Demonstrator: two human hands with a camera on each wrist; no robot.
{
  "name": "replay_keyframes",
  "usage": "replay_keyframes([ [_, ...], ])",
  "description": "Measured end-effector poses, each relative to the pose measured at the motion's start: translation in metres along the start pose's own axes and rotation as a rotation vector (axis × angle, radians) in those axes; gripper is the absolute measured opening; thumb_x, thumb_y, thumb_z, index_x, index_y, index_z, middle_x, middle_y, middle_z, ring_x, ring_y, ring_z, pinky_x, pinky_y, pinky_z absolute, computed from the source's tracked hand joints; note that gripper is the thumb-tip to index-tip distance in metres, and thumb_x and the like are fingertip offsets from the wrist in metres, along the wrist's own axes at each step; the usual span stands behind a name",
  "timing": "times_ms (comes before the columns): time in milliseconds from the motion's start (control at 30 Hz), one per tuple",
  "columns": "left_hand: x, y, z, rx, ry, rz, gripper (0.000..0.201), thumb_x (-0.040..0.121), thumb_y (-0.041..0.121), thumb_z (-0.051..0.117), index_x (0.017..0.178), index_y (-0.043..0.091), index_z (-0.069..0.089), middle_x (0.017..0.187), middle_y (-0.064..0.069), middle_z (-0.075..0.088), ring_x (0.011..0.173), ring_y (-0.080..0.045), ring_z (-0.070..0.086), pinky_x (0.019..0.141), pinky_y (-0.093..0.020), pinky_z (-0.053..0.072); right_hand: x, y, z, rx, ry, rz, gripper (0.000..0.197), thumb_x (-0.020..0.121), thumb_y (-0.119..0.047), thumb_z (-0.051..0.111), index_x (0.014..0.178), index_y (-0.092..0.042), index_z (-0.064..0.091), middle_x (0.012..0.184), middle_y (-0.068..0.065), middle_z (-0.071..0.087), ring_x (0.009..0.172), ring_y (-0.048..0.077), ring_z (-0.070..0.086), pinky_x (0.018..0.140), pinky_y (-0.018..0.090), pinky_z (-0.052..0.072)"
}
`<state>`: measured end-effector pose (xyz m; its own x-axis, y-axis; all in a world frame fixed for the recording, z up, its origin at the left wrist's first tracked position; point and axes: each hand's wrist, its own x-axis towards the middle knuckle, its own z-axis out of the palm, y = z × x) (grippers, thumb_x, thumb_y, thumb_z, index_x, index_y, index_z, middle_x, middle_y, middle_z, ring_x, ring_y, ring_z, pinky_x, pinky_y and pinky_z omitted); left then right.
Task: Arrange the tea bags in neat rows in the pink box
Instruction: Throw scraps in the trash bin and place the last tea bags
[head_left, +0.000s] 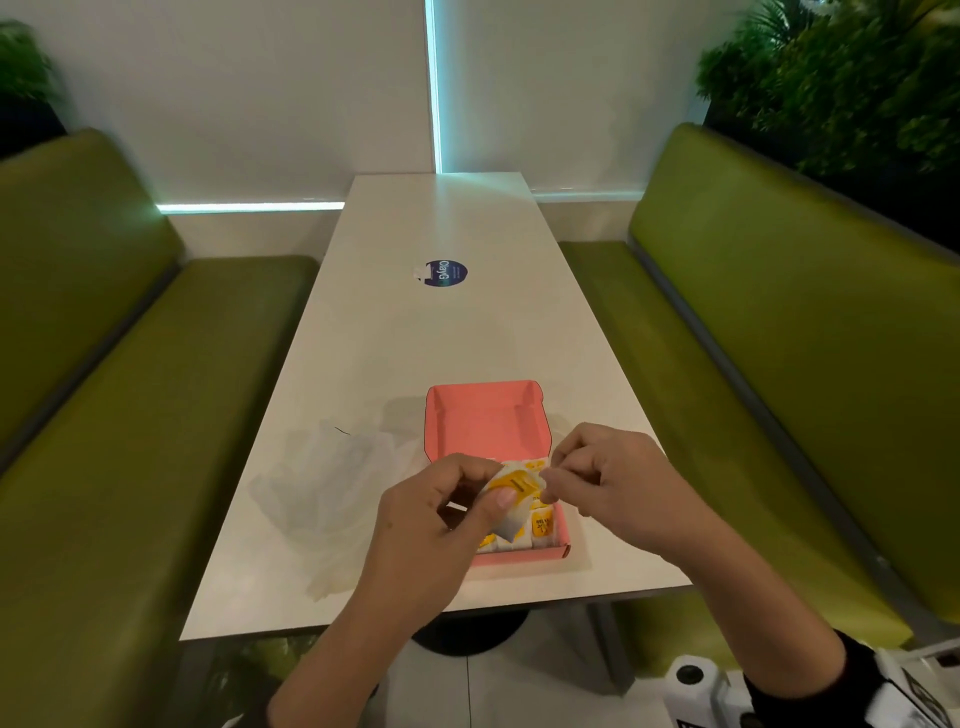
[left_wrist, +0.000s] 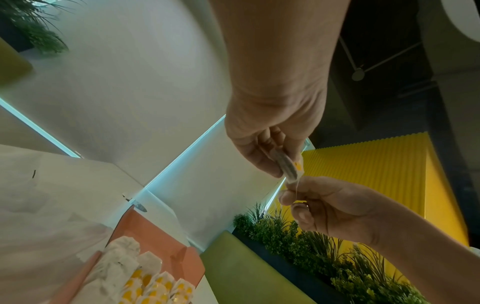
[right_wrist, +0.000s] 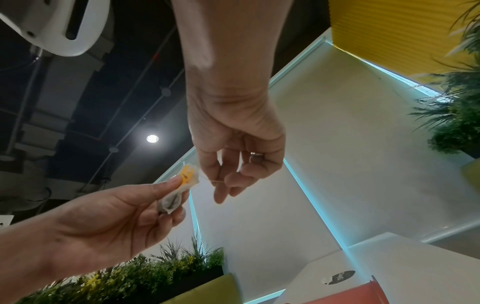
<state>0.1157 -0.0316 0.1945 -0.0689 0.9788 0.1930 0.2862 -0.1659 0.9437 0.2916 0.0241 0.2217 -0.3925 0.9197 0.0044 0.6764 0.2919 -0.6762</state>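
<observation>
Both hands work one tea bag (head_left: 511, 486) above the pink box (head_left: 485, 415), left hand (head_left: 441, 512) pinching it, right hand (head_left: 605, 478) pinching its string; near rows filled, far half bare.

Between your fingers (right_wrist: 176, 181), the tea bag (right_wrist: 172, 200) is thin matt paper; below them, a matt pink cardboard box (head_left: 485, 421) on a smooth white bench (head_left: 436, 332).

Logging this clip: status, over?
Left hand pinches yellow-tagged paper tea bag above pink cardboard box. Right hand pinches its string. Rows partly filled. Nothing blocking.
</observation>
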Motion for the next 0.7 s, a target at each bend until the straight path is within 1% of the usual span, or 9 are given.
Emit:
replay_keyframes([
  [100, 0.0, 0.003, -0.002, 0.012, -0.01, 0.016, 0.005, 0.074, 0.035, 0.066, 0.079, 0.036, 0.066, 0.078, 0.019, 0.07, 0.074, -0.003, 0.065, 0.066, -0.016, 0.052, 0.0, -0.004, 0.0, -0.068, 0.041, -0.001, 0.019, 0.084, -0.027, 0.066, 0.073, -0.014, 0.075, 0.088, -0.01, 0.06, 0.064, 0.002, 0.051, 0.063, 0.018, 0.038],
  [167, -0.001, 0.005, -0.003, -0.002, 0.007, 0.036, 0.009, 0.07, 0.038, 0.064, 0.078, 0.036, 0.066, 0.076, 0.019, 0.07, 0.074, -0.003, 0.065, 0.066, -0.015, 0.051, -0.001, -0.008, -0.003, -0.095, -0.039, -0.032, 0.014, 0.08, -0.029, 0.071, 0.08, -0.016, 0.076, 0.09, -0.014, 0.058, 0.065, 0.001, 0.051, 0.063, 0.016, 0.037],
  [267, -0.001, 0.006, -0.002, -0.005, 0.034, 0.058, 0.015, 0.073, 0.023, 0.073, 0.076, 0.037, 0.068, 0.074, 0.018, 0.07, 0.073, -0.002, 0.065, 0.066, -0.011, 0.05, -0.001, -0.014, -0.005, -0.078, -0.218, -0.064, 0.02, 0.077, -0.028, 0.074, 0.093, -0.015, 0.075, 0.093, -0.016, 0.055, 0.067, 0.001, 0.051, 0.064, 0.015, 0.037],
  [333, 0.0, 0.005, 0.001, -0.01, 0.047, 0.053, 0.025, 0.074, 0.011, 0.075, 0.076, 0.035, 0.068, 0.074, 0.017, 0.071, 0.072, -0.001, 0.065, 0.066, -0.01, 0.049, 0.001, -0.014, -0.002, -0.009, -0.241, -0.074, 0.021, 0.076, -0.024, 0.075, 0.095, -0.015, 0.075, 0.096, -0.013, 0.058, 0.068, 0.002, 0.053, 0.064, 0.015, 0.04],
  [400, 0.0, 0.005, 0.003, -0.025, 0.062, 0.056, 0.026, 0.074, 0.009, 0.075, 0.076, 0.034, 0.068, 0.075, 0.017, 0.071, 0.072, -0.001, 0.066, 0.065, -0.009, 0.049, 0.001, -0.013, 0.003, 0.098, -0.196, -0.051, 0.018, 0.075, -0.019, 0.076, 0.092, -0.016, 0.075, 0.094, -0.009, 0.065, 0.069, 0.005, 0.058, 0.066, 0.023, 0.047],
  [500, 0.002, 0.003, 0.005, -0.039, 0.094, 0.065, 0.028, 0.074, 0.008, 0.075, 0.075, 0.034, 0.068, 0.076, 0.016, 0.071, 0.073, -0.001, 0.065, 0.064, -0.008, 0.048, 0.0, -0.011, 0.007, 0.282, -0.195, 0.047, 0.012, 0.076, -0.013, 0.075, 0.086, -0.02, 0.075, 0.077, -0.002, 0.072, 0.069, 0.016, 0.067, 0.074, 0.037, 0.056],
  [567, 0.002, 0.002, 0.005, -0.05, 0.101, 0.066, 0.028, 0.075, 0.007, 0.075, 0.075, 0.034, 0.068, 0.076, 0.015, 0.071, 0.072, -0.001, 0.065, 0.064, -0.008, 0.047, -0.001, -0.011, 0.008, 0.371, -0.251, 0.072, 0.013, 0.078, -0.01, 0.073, 0.086, -0.02, 0.074, 0.072, 0.001, 0.072, 0.069, 0.019, 0.07, 0.069, 0.035, 0.057],
  [633, 0.002, 0.001, 0.006, -0.063, 0.106, 0.065, 0.028, 0.075, 0.006, 0.074, 0.075, 0.034, 0.068, 0.075, 0.013, 0.071, 0.072, -0.002, 0.065, 0.064, -0.009, 0.048, -0.001, -0.011, 0.007, 0.477, -0.293, 0.081, 0.013, 0.08, -0.005, 0.07, 0.086, -0.016, 0.072, 0.075, 0.006, 0.072, 0.071, 0.023, 0.071, 0.061, 0.026, 0.054],
  [700, 0.002, 0.0, 0.006, -0.08, 0.12, 0.07, 0.028, 0.075, 0.008, 0.075, 0.075, 0.035, 0.069, 0.075, 0.013, 0.07, 0.074, -0.003, 0.065, 0.066, -0.011, 0.049, -0.002, -0.011, 0.006, 0.561, -0.287, 0.101, 0.014, 0.08, 0.002, 0.067, 0.087, -0.01, 0.07, 0.076, 0.009, 0.071, 0.069, 0.025, 0.071, 0.058, 0.023, 0.052],
])
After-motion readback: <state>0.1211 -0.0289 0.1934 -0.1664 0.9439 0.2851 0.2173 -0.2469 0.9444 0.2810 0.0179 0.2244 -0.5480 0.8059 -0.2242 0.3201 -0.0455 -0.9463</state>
